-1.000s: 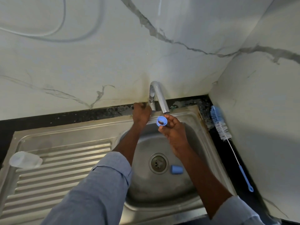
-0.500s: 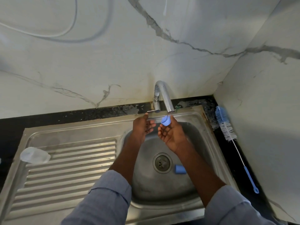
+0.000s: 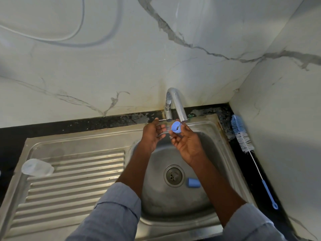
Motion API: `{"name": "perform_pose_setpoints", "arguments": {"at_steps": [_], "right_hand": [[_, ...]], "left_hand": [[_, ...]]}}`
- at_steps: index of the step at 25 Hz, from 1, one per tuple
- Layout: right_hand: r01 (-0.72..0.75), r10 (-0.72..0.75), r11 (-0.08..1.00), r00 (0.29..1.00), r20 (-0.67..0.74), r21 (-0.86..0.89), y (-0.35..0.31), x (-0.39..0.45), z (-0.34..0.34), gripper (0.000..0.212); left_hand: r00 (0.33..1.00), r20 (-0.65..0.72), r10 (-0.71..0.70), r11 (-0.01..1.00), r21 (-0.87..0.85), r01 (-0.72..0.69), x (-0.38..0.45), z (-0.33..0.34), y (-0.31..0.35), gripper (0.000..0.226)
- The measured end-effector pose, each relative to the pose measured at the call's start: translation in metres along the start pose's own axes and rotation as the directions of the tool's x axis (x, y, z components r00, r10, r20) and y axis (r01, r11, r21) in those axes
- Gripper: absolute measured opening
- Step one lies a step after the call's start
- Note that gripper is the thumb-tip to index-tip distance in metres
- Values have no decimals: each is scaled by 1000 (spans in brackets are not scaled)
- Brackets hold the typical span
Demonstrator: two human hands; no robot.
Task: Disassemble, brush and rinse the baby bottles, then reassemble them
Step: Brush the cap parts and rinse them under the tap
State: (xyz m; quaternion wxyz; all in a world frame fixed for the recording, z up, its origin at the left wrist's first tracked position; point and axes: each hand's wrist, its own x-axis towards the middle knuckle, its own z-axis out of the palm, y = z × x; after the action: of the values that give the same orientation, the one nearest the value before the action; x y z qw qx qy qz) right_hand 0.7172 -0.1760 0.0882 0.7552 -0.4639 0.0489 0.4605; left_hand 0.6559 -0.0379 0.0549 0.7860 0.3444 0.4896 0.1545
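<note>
Directly under the curved chrome tap spout (image 3: 180, 108), the right hand (image 3: 187, 143) pinches a small blue plastic bottle cap (image 3: 176, 127), mouth apparently tilted up toward the spout. Just left of it, the left hand (image 3: 152, 134) hovers with fingers relaxed, holding nothing.

Head view, downward over sink (image 3: 224, 134)
</note>
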Motion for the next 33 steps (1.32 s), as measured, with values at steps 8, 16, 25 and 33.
{"name": "perform_pose_setpoints", "arguments": {"at_steps": [8, 16, 25, 33], "right_hand": [[55, -61, 995, 995, -76, -78, -8, 0, -6, 28], [-149, 117, 919, 987, -107, -366, -7, -13, -2, 38], [554, -590, 136, 711, 383, -821, -12, -39, -39, 50], [419, -548, 97, 780, 303, -903, -6, -65, -70, 70]], "left_hand": [[989, -50, 139, 990, 6, -139, 2, 8, 4, 21], [859, 219, 462, 751, 419, -511, -4, 17, 9, 29], [974, 11, 227, 971, 81, -227, -52, 13, -45, 26], [986, 2, 167, 986, 27, -167, -108, 16, -88, 9]]}}
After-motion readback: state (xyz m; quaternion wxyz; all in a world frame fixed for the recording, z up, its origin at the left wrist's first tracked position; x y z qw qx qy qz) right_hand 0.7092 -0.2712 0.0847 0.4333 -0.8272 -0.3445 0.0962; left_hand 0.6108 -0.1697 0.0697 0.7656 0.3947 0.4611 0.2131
